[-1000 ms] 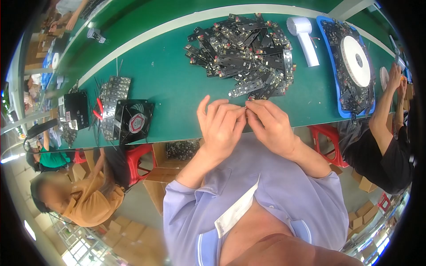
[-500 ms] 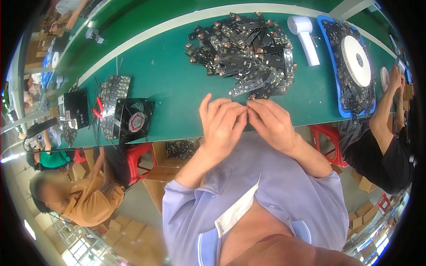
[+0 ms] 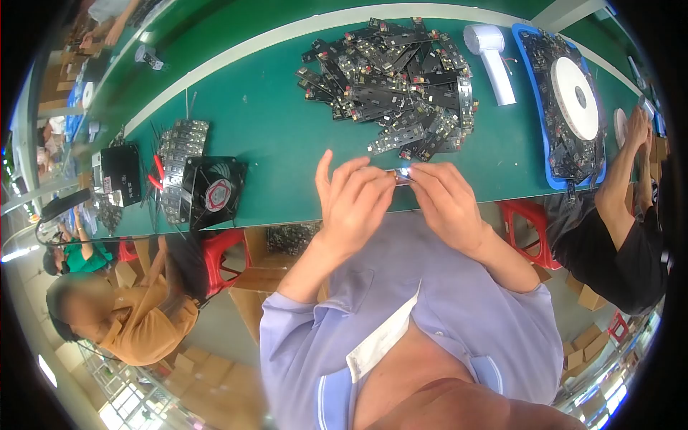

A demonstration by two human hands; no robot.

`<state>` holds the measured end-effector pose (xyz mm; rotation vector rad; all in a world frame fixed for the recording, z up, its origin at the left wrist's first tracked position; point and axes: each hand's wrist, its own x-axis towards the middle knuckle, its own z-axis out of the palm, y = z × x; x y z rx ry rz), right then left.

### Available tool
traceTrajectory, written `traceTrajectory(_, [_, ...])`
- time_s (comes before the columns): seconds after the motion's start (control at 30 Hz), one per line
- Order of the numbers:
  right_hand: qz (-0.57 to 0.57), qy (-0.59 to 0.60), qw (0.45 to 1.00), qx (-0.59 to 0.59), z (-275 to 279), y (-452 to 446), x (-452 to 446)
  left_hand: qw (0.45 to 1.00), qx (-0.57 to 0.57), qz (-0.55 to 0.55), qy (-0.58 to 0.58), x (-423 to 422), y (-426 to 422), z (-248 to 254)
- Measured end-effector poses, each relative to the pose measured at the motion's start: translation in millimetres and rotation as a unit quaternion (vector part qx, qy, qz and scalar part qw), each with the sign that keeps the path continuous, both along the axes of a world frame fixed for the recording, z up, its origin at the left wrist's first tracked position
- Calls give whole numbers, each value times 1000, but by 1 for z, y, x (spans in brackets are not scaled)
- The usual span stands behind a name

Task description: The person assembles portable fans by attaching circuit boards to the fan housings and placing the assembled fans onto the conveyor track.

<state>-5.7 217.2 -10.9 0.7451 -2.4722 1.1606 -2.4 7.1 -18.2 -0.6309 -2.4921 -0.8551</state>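
Note:
My left hand [image 3: 355, 204] and my right hand [image 3: 450, 208] meet over the near edge of the green table. Between their fingertips is a small circuit board [image 3: 402, 176], mostly covered by the fingers, with a bright bluish-white spot of light on it. Each hand pinches one end. Just beyond my hands lies a heap of narrow black circuit boards [image 3: 390, 89] with small metal and red parts.
A white handheld fan [image 3: 494, 68] lies right of the heap. A blue tray [image 3: 548, 154] holds boards and a white reel [image 3: 575, 98]. At left are a black square fan [image 3: 215, 193], board panels [image 3: 185, 143] and red-handled pliers [image 3: 158, 172]. Co-workers sit on both sides.
My hands have moved slightly apart at the fingertips. More of the small board shows between them, and a bright light now appears on it.

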Motion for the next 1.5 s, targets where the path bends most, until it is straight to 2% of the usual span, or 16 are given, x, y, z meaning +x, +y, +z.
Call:
traceTrajectory(0.13, [27,28,999,5,-10,1,2,997,-55,-34,36,2,-11,-1])
traceTrajectory(0.23, [38,17,999,-14,-13,0,0,995,-84,-44,19,-3,-16,7])
traceTrajectory(0.43, [41,-18,999,-31,-7,3,-7,978,-135,-153,37,-12,-38,3])
traceTrajectory(0.53, [50,-18,998,-26,-3,3,-9,975,-152,-161,-4,-13,-37,11])
traceTrajectory(0.73, [106,-16,994,-14,-2,10,-23,977,-81,-187,-69,-22,-36,10])
traceTrajectory(0.83, [123,-18,992,-15,0,10,-28,979,31,-148,-136,-19,-32,12])
traceTrajectory(1.03, [170,-10,985,12,0,0,-34,981,-10,-143,-129,-19,-31,19])
traceTrajectory(1.33, [184,-47,980,60,-8,11,-26,972,-26,-153,-176,-23,-30,22])
traceTrajectory(1.43, [179,-29,982,59,7,14,-24,986,-60,-140,-61,-19,-25,36])
traceTrajectory(1.5, [166,-20,986,23,34,17,-36,976,-30,-189,108,-11,-41,43])
